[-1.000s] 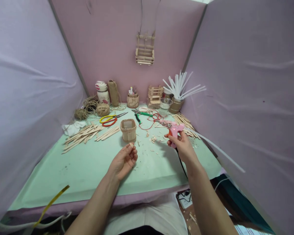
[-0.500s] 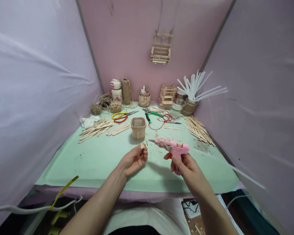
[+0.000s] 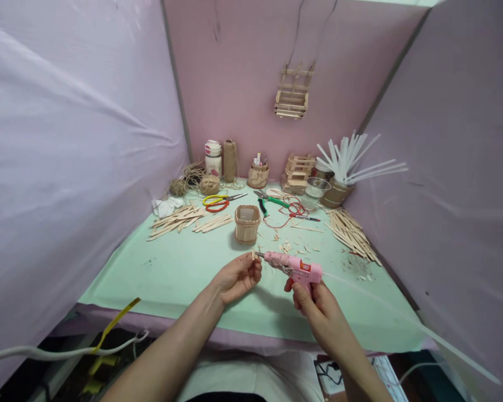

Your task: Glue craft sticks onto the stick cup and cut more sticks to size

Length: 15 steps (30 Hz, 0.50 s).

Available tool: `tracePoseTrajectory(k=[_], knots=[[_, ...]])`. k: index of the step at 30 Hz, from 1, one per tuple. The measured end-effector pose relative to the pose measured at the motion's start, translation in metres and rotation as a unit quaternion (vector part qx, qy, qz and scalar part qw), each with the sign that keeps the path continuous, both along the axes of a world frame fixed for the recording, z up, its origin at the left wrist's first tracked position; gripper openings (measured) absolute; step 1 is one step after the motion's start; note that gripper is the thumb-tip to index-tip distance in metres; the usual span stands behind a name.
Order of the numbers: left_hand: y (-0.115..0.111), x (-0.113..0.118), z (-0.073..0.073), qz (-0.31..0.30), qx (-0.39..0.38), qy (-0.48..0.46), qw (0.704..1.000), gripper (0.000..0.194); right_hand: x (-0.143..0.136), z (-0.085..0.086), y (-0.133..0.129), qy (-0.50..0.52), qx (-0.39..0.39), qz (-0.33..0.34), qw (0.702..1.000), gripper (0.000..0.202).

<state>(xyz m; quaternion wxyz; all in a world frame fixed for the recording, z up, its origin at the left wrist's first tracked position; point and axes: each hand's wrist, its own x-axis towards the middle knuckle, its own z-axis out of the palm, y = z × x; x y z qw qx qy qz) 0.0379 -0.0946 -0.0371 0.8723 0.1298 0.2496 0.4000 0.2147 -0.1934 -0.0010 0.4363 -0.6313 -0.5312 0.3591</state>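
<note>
A small piece of wood (image 3: 254, 255) is pinched between the thumb and fingers of my left hand (image 3: 238, 279). My right hand (image 3: 318, 307) is wrapped round the handle of a pink glue gun (image 3: 291, 264), a clear glue stick (image 3: 452, 350) trailing from its back. The gun's metal nozzle is at the wood piece; whether they touch I cannot tell. Just beyond my left hand, a little wooden basket (image 3: 247, 226) with a braided rim stands upright on the pale green table cover (image 3: 159, 282).
Wood chips (image 3: 285, 246) lie beyond the gun. Flat sticks are piled left (image 3: 178, 219) and right (image 3: 352, 234). Scissors (image 3: 218, 202), pliers (image 3: 276, 200) and red cord (image 3: 295, 207) lie behind the basket. Twine (image 3: 209, 184), a clear cup (image 3: 316, 192) and glue sticks (image 3: 343, 159) stand farther back.
The glue gun's nozzle has come up to the wood piece in my left hand; before, a gap separated them. The whole view has shifted slightly, so the scene sits farther right.
</note>
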Motion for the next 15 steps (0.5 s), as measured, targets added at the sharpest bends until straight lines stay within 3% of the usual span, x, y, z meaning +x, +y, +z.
tracePoseTrajectory(k=[15], knots=[[-0.0001, -0.0005, -0.0008, -0.006, -0.001, -0.012, 1.0, 0.005, 0.0016, -0.0058, -0.0013, -0.017, -0.007, 0.0, 1.0, 0.049]])
